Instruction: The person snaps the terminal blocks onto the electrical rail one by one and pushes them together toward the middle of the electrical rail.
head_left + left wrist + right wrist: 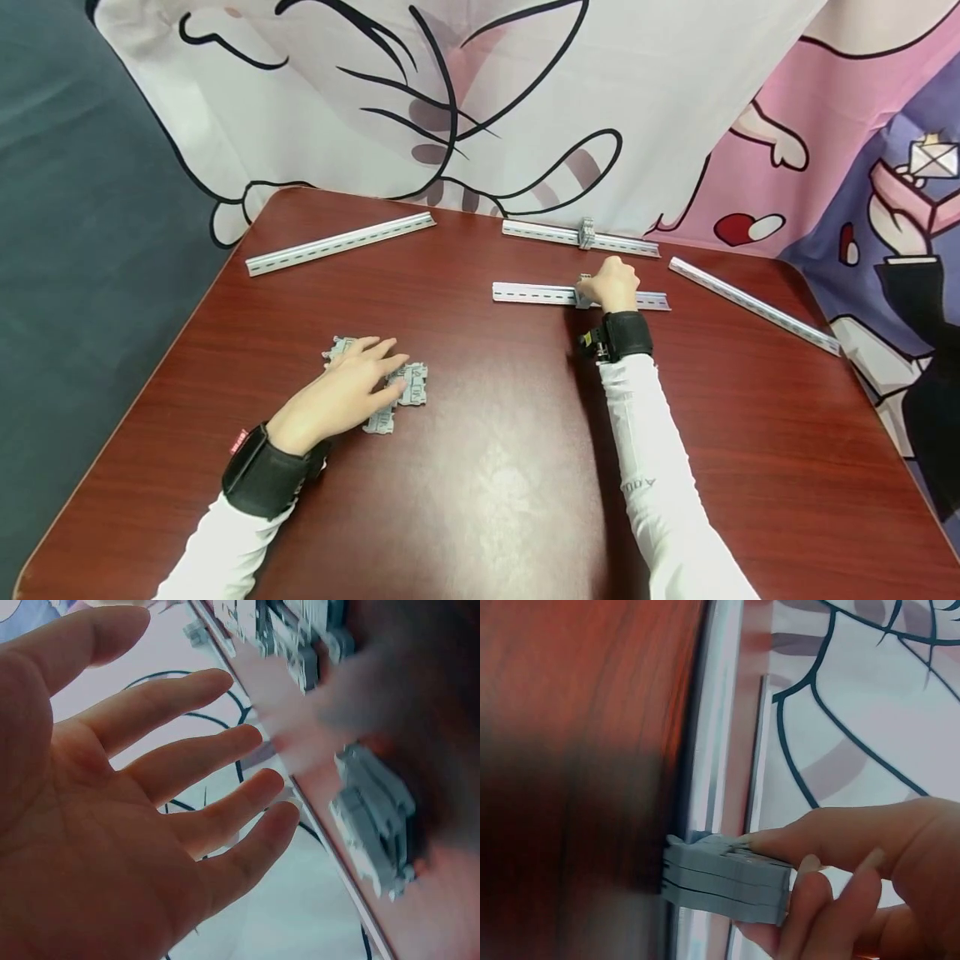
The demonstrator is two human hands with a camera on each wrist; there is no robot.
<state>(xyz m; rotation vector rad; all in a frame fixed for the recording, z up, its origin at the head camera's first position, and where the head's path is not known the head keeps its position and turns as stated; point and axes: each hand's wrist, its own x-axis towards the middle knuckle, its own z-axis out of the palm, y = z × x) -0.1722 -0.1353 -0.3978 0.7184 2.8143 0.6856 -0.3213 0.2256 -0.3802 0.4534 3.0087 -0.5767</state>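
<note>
On the far right part of a reddish-brown wooden table (495,467), the person's right hand (611,285) pinches a small grey plastic terminal block (727,879) between thumb and curled fingers. The right wrist view shows the fingertips (810,864) clamped on the block's top edge, pressing its underside against a slotted silver metal rail (540,293) that lies flat across the table — a grip that seems meant to hold the block square on the rail's lip. How far the block is seated on the rail cannot be told.

The left hand (341,396) lies nearer the person, on the left side of the table, fingers straight and slightly spread, holding nothing. It rests flat over a loose cluster of grey terminal blocks (405,392) of the same kind, some showing under and beside the fingers, as if kept together within easy reach. The left wrist view shows the open palm with blurred grey blocks past the fingertips.

Farther out, three more silver rails lie toward the table's back edge: a long rail at the back left (341,242), a back rail (547,233) carrying one mounted grey block (586,233) standing upright on it, and an angled rail at the right (753,304). Both arms wear white sleeves with black wrist straps. Behind the table hangs a white and pink cartoon-printed cloth (600,100).
</note>
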